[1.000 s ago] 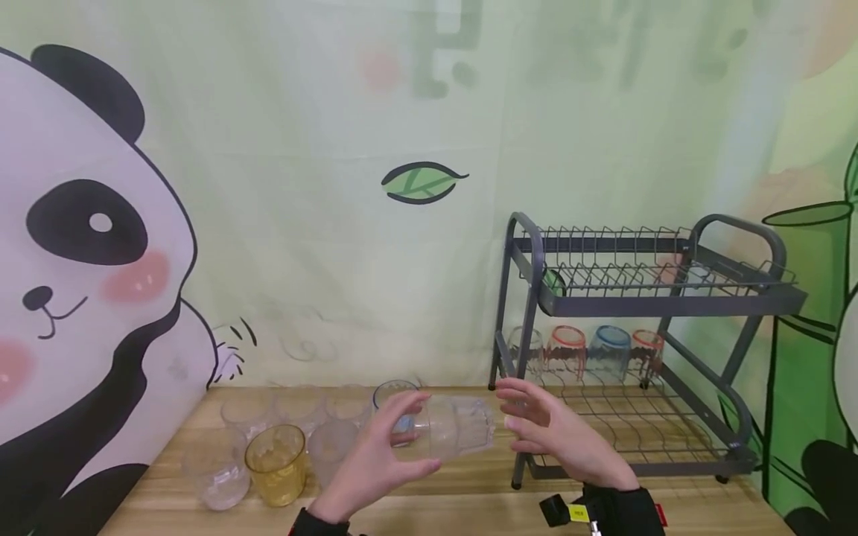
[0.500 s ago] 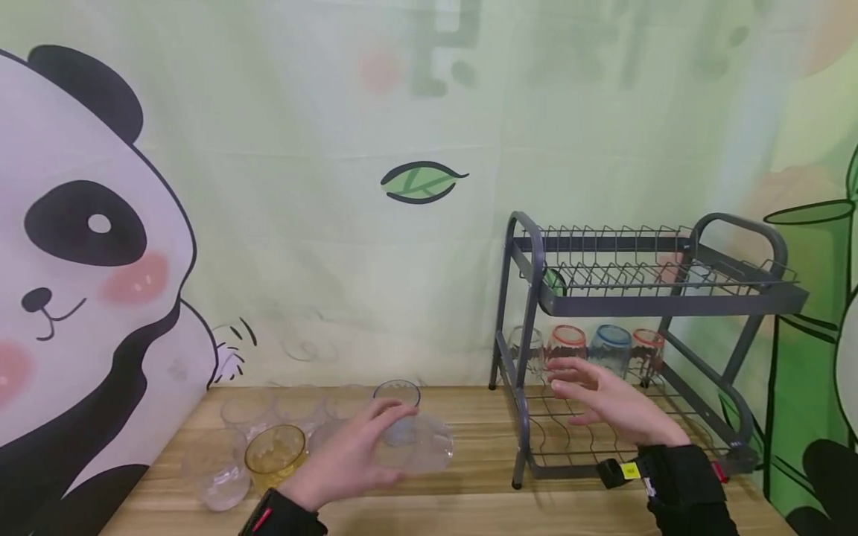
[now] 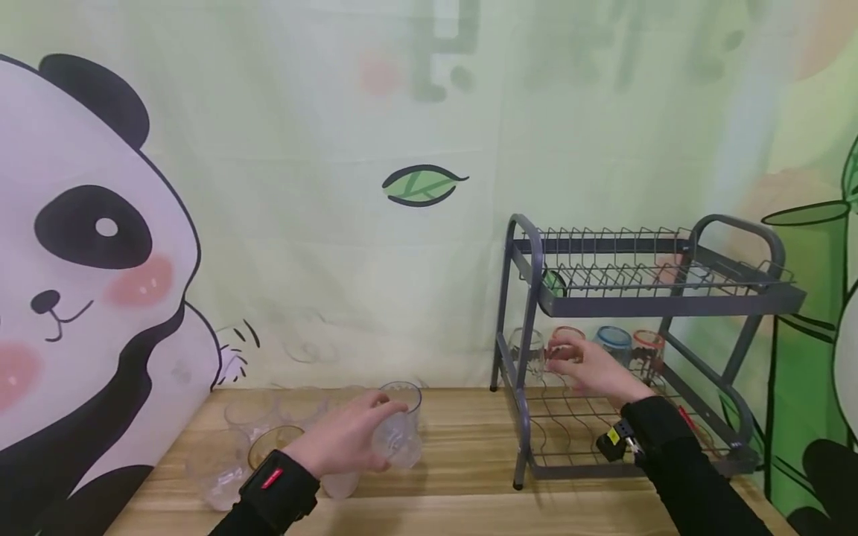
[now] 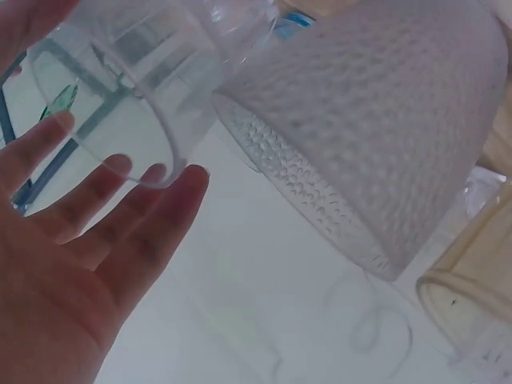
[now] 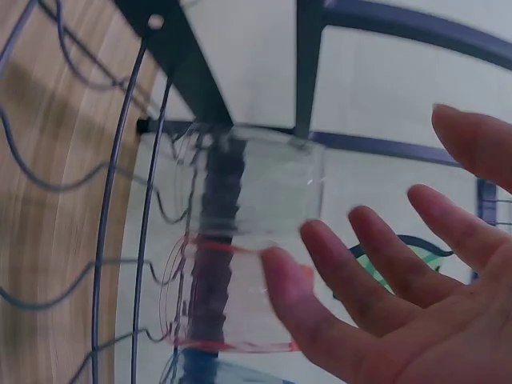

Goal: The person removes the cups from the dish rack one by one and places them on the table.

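My left hand (image 3: 348, 435) is over the front of the glasses group, holding a clear glass (image 3: 400, 441) between thumb and fingers. In the left wrist view the fingertips lie at the rim of this clear glass (image 4: 172, 120), and a frosted, dimpled glass (image 4: 376, 120) is just beside it. A blue-rimmed glass (image 3: 410, 402) stands right behind the held one in the head view. Over the lower rack tier, my right hand (image 3: 599, 372) has its fingers spread in front of an upside-down red-rimmed glass (image 5: 240, 296). Nothing is between those fingers.
A dark two-tier dish rack (image 3: 660, 305) stands on the right of the wooden table (image 3: 462, 514). Its lower tier also holds a clear glass (image 3: 526, 350), a blue-rimmed glass (image 3: 613, 346) and another red-rimmed glass (image 3: 646, 353). At left are a yellow glass (image 3: 271, 443) and several clear ones.
My right hand has moved away from the clear glass, rightward to the rack's lower tier. My left hand has carried that glass left, toward the glasses group, and its angle has changed.
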A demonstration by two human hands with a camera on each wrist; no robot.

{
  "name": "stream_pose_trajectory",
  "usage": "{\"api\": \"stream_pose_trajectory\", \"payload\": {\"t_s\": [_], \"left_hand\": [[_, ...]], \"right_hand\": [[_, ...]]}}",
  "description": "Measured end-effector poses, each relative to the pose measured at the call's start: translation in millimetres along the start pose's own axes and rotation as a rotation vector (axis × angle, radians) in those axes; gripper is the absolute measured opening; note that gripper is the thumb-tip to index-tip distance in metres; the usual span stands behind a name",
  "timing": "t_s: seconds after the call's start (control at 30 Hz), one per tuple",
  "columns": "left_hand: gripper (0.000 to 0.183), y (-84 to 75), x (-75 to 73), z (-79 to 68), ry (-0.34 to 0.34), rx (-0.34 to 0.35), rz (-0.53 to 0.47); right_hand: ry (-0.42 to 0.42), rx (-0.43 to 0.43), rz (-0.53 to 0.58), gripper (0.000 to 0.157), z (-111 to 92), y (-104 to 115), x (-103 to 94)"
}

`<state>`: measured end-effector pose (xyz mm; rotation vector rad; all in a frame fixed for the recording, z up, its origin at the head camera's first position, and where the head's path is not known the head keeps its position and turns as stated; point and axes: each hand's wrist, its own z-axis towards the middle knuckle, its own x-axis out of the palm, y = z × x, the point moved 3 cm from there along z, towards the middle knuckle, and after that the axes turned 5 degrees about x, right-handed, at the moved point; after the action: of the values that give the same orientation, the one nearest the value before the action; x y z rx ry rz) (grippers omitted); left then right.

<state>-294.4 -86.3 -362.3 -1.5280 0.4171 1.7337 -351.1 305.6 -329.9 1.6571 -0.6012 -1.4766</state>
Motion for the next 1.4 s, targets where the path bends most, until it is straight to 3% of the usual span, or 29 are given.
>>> {"api": "stream_pose_trajectory", "payload": {"t_s": [0.27,0.4,0.77,1.23,1.4], "left_hand": [[0.071,-2.5,1.6,10.9,0.106,-0.047,0.026],[0.068,-3.4,3.6,16.5,0.152,-0.052,0.046],[0.065,-7.5,7.8,22.6,0.224,-0.123,0.076],[0.063,-7.1,15.5,30.4,0.249,-0.131,0.098],[0.065,-6.8,16.9,31.1,0.274,-0.180,0.090]], "right_hand": [[-0.104,-0.081,-0.261,0.051,25.0,2.3,-1.0],[-0.140,-0.072,-0.381,0.051,35.3,5.2,-0.6],[-0.104,-0.077,-0.476,0.051,52.3,6.3,0.5],[-0.185,-0.063,-0.584,0.059,70.7,5.2,8.5],[-0.177,-0.019,-0.632,0.060,77.4,1.9,8.9]]}}
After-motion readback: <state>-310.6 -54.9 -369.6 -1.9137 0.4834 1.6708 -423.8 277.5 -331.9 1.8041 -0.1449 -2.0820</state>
